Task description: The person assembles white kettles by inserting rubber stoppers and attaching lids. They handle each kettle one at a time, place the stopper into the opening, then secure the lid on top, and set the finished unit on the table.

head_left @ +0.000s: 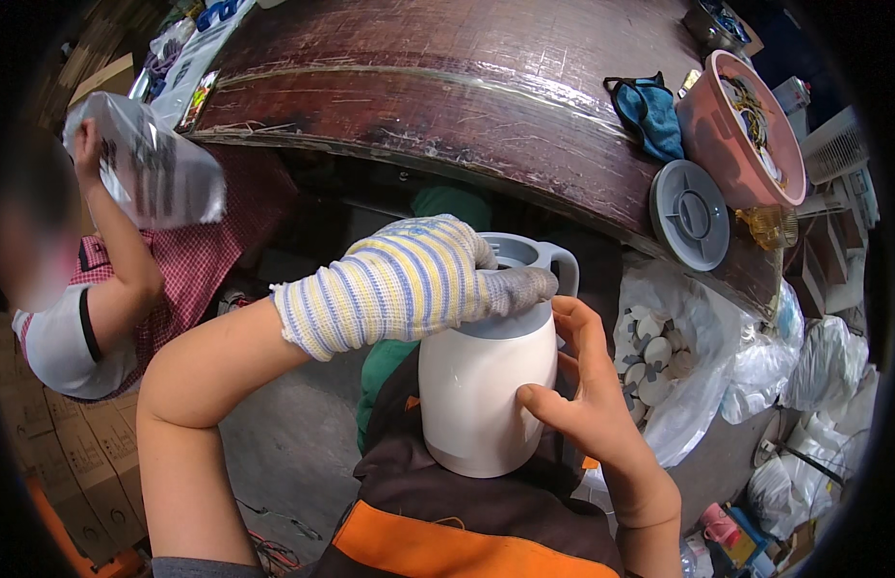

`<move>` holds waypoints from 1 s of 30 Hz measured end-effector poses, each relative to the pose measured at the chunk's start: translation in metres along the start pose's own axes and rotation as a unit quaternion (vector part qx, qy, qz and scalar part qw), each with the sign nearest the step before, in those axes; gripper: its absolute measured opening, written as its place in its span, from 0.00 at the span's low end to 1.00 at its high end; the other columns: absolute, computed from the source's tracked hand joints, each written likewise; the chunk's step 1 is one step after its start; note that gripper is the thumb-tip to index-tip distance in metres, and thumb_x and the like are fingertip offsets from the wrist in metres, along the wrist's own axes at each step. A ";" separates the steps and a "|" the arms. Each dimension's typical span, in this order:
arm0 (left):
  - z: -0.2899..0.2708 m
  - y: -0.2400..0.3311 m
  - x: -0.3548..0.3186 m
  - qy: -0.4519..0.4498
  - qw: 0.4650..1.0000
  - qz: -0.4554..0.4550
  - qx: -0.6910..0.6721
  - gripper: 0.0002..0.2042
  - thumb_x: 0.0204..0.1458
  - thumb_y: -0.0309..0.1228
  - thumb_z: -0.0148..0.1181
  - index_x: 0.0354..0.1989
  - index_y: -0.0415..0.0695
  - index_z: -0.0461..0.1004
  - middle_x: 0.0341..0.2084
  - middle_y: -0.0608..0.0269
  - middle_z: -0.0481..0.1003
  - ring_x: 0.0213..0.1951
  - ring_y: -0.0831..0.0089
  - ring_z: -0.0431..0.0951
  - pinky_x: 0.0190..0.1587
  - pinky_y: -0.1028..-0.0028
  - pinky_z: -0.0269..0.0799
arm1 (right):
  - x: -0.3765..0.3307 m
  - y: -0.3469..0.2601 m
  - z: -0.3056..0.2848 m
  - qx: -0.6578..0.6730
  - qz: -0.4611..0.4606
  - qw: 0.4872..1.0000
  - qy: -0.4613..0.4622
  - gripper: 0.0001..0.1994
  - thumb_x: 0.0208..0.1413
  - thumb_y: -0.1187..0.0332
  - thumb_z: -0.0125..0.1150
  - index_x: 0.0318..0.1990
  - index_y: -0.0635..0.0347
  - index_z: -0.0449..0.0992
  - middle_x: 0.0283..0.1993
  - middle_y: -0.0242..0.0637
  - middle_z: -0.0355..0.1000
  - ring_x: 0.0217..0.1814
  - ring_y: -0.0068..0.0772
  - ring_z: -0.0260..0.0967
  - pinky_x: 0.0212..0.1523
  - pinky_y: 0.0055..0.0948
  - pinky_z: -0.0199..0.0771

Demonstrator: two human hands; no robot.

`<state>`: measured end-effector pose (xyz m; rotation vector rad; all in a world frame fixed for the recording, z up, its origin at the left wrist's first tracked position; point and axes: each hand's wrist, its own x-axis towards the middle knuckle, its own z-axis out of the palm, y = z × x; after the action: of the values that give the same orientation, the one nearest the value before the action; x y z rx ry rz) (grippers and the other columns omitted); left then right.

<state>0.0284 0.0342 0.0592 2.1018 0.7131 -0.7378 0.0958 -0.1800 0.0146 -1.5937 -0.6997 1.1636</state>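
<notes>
White jug (481,400) on my lap, base against the dark apron (409,472), grey top (515,324) uppermost, short of the table (447,106). My gloved L hand (399,279) is curled over the grey top, fingers pressed tog. across it; my bare R hand (596,385) cups the jug's side, thumb on the white wall, fingers round by the grey handle (567,268). Step in hand, I'd judge: fitting or adjusting the grey top, L bearing on it, R steadying. Next move prob. calls for a firm R hold & even L pressure, jug upright.

Edges: the table's near edge runs just beyond the jug; a grey disc (691,214) lies at its R end, beside a pink tub (705,125), so a wide swing up-R could knock it. Most room is L, over the grey floor (293,419), w/ a co-worker (67,352) & clear plastic sheeting (182,188) farther out. R is tighter: an open bag (719,332) of round white pieces (656,349) near my R arm.
</notes>
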 end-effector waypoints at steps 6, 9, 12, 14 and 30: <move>-0.001 0.001 -0.001 0.010 1.000 0.010 -0.002 0.35 0.48 0.63 0.55 0.34 0.35 0.82 0.25 0.51 0.77 0.30 0.64 0.80 0.36 0.69 0.74 | 0.000 -0.001 0.000 0.002 0.003 1.000 -0.002 0.41 0.44 0.64 0.65 0.64 0.65 0.49 0.61 0.51 0.59 0.65 0.42 0.58 0.65 0.40 0.56; 0.000 0.000 -0.001 0.006 1.000 -0.001 -0.006 0.35 0.49 0.63 0.55 0.34 0.35 0.82 0.26 0.51 0.77 0.30 0.63 0.80 0.36 0.69 0.74 | 0.000 0.000 0.000 0.003 0.007 1.000 0.001 0.41 0.44 0.65 0.65 0.64 0.65 0.49 0.61 0.51 0.59 0.65 0.42 0.58 0.65 0.40 0.56; 0.003 -0.005 0.002 0.022 1.000 0.009 0.007 0.34 0.49 0.63 0.55 0.34 0.36 0.82 0.26 0.51 0.77 0.30 0.63 0.79 0.36 0.69 0.74 | 0.000 -0.003 0.001 -0.007 0.011 1.000 0.004 0.41 0.44 0.65 0.65 0.64 0.66 0.49 0.61 0.51 0.59 0.65 0.42 0.58 0.65 0.40 0.56; 0.004 -0.005 0.002 0.021 1.000 0.011 0.008 0.34 0.49 0.62 0.55 0.33 0.36 0.82 0.25 0.51 0.76 0.30 0.63 0.79 0.36 0.69 0.74 | 0.000 -0.003 0.000 -0.007 0.013 1.000 0.000 0.40 0.44 0.65 0.65 0.64 0.66 0.49 0.61 0.51 0.59 0.65 0.42 0.58 0.65 0.40 0.56; 0.001 -0.001 -0.001 0.016 0.999 0.026 -0.017 0.32 0.50 0.60 0.57 0.32 0.36 0.82 0.24 0.51 0.77 0.28 0.65 0.78 0.34 0.70 0.73 | -0.001 -0.002 0.001 -0.014 0.008 1.000 0.001 0.41 0.44 0.63 0.68 0.63 0.65 0.50 0.61 0.49 0.58 0.64 0.42 0.57 0.64 0.38 0.58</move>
<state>0.0275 0.0337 0.0589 2.0985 0.6819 -0.6602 0.0947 -0.1795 0.0163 -1.6267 -0.7057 1.1674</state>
